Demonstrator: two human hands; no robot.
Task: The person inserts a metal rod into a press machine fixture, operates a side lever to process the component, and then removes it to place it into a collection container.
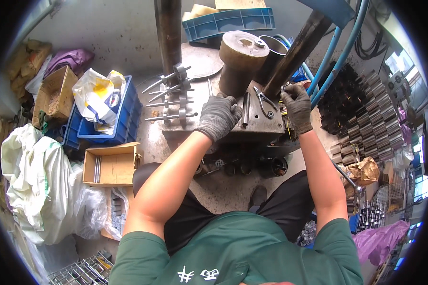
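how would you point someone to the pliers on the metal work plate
Start at the big tan metal cylinder standing on the steel work plate. Just right of its base, between the gloved left hand and gloved right hand, lie the pliers. Unlike the straight rod beside them, they have two spread handles.

Even daylight, sharp centre, fisheye bending and dark rim.

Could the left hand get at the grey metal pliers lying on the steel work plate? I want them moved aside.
Probably yes. The gloved left hand rests on the steel work plate close to the grey metal pliers, with only a short metal rod lying between them, low enough to reach over. The right hand sits further right, clear of the path.
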